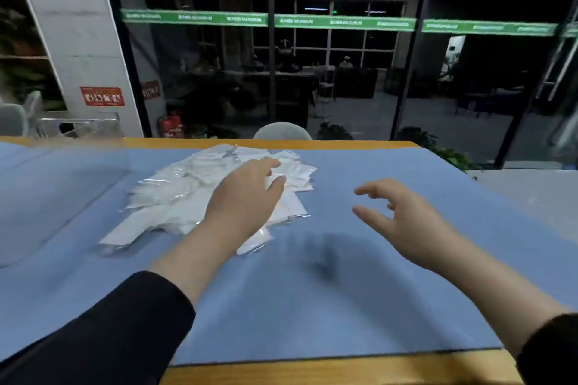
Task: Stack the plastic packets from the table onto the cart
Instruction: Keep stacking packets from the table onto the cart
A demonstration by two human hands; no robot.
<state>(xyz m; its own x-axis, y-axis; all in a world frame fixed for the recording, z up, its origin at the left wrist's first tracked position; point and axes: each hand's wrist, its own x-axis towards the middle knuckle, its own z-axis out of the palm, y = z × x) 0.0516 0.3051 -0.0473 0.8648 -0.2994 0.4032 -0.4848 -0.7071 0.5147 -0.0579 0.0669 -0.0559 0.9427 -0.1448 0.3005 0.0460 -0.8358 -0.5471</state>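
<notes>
A loose heap of plastic packets (pixel 200 194), white and clear, lies toward the far edge of the tabletop (pixel 312 362), left of its middle. The left hand (pixel 247 197) reaches over the near right part of the heap, palm down; its fingers (pixel 269 164) are relaxed and slightly bent above the packets, grasping nothing, and whether they touch the plastic cannot be told. The right hand (pixel 403 212) hovers over bare cloth to the right of the heap, apart from it, fingers spread and loosely curved, empty. Both arms wear dark sleeves (pixel 125 322).

A blue cloth (pixel 312 306) covers most of the wooden tabletop, leaving a wood strip at the near and far edges. Beyond the far edge stand a pale chair back (pixel 282 131), a glass wall (pixel 312 72) with a green band across it, and a red fire extinguisher (pixel 171 125) by a white pillar (pixel 78 40).
</notes>
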